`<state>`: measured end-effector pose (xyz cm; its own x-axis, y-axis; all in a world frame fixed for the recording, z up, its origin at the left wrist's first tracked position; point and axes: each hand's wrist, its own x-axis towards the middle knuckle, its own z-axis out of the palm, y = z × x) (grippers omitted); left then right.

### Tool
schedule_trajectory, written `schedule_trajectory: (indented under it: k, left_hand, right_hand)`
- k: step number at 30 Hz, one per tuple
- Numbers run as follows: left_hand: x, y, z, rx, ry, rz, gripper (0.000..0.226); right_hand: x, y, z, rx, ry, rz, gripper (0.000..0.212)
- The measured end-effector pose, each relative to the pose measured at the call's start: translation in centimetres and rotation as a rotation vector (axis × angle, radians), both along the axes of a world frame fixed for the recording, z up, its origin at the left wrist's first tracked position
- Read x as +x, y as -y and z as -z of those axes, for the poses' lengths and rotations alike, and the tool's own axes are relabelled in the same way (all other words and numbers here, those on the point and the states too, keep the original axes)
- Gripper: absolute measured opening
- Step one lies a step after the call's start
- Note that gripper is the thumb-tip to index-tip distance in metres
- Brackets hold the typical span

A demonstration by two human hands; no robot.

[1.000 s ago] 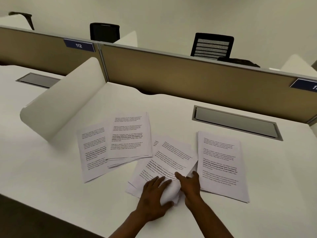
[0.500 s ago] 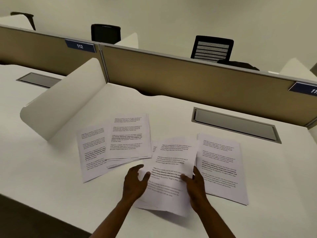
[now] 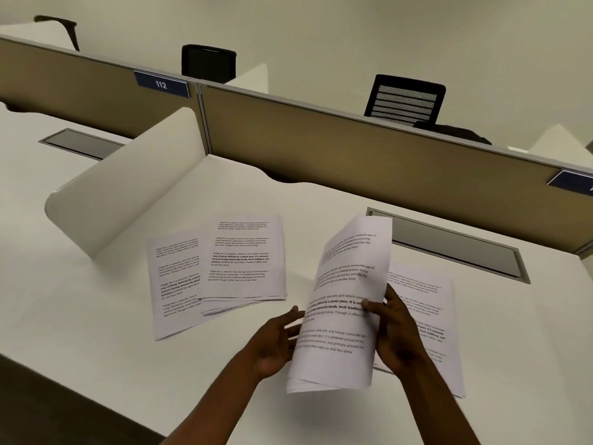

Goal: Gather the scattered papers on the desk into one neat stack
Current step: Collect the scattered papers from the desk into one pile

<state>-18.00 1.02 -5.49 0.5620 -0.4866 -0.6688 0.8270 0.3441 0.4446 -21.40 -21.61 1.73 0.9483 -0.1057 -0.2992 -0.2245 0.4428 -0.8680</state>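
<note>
A bundle of printed papers (image 3: 346, 303) is lifted off the white desk (image 3: 96, 316), upright and slightly curled. My right hand (image 3: 396, 335) grips its right edge, thumb on the front sheet. My left hand (image 3: 276, 343) rests against the bundle's left edge with fingers spread, not clasping it. On the desk to the left lies a small fanned pile of papers (image 3: 245, 258) overlapping a single sheet (image 3: 175, 284). Another pile of papers (image 3: 426, 316) lies flat to the right, partly hidden behind my right hand and the raised bundle.
A curved white side divider (image 3: 128, 184) stands at the left. A tan partition panel (image 3: 353, 162) closes off the back. A grey cable hatch (image 3: 449, 248) is set into the desk behind the right pile. Black chairs (image 3: 404, 99) stand beyond. The desk's front edge runs lower left.
The middle papers, flat under both hands a second ago, have been gathered and lifted upright off the desk. My left hand has loosened to touch the bundle's edge. The other piles have not moved.
</note>
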Motion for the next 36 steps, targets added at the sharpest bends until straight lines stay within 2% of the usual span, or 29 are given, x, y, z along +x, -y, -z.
schedule_trajectory:
  k: [2, 4, 7, 10, 13, 16, 19, 24, 28, 33, 36]
  left_hand:
    - [0.2, -0.3, -0.1, -0.031, 0.037, -0.032, 0.051]
    - [0.6, -0.9, -0.3, 0.041, 0.156, -0.062, 0.057]
    - [0.7, -2.0, -0.6, 0.176, 0.296, -0.033, 0.058]
    - [0.5, -2.8, -0.7, 0.233, 0.444, 0.029, 0.055]
    - [0.6, -3.8, -0.8, 0.323, 0.522, -0.007, 0.059]
    - [1.5, -5.2, -0.6, 0.510, 0.610, -0.010, 0.069]
    - [2.7, -6.7, -0.9, 0.616, 0.687, 0.018, 0.075]
    - [6.1, -9.4, -1.6, 0.745, 0.716, -0.058, 0.078]
    - [9.3, -11.5, -1.6, 0.860, 0.687, -0.170, 0.062]
    - [12.9, -13.3, -0.8, 1.089, 0.668, -0.211, 0.038]
    - [14.8, -13.6, -0.1, 1.234, 0.610, -0.190, 0.041]
  right_hand:
    - [-0.1, 0.2, 0.4, -0.043, -0.022, -0.003, 0.049]
    - [-0.2, 0.2, 1.1, -0.198, -0.065, 0.028, 0.048]
    - [-0.2, -0.4, 2.9, -0.443, -0.124, 0.029, 0.053]
    - [0.1, -1.4, 4.1, -0.592, -0.160, -0.030, 0.062]
    - [1.1, -2.4, 4.6, -0.626, -0.165, -0.060, 0.073]
    - [2.5, -3.9, 4.2, -0.654, -0.125, -0.121, 0.060]
    - [4.4, -5.7, 3.9, -0.687, -0.097, -0.175, 0.050]
    - [8.6, -8.3, 3.7, -0.682, -0.091, -0.186, 0.040]
    - [12.7, -10.3, 4.1, -0.645, -0.128, -0.176, 0.035]
    - [17.2, -13.7, 4.4, -0.727, -0.120, -0.136, 0.030]
    - [19.2, -15.8, 5.1, -0.807, -0.156, -0.079, 0.030]
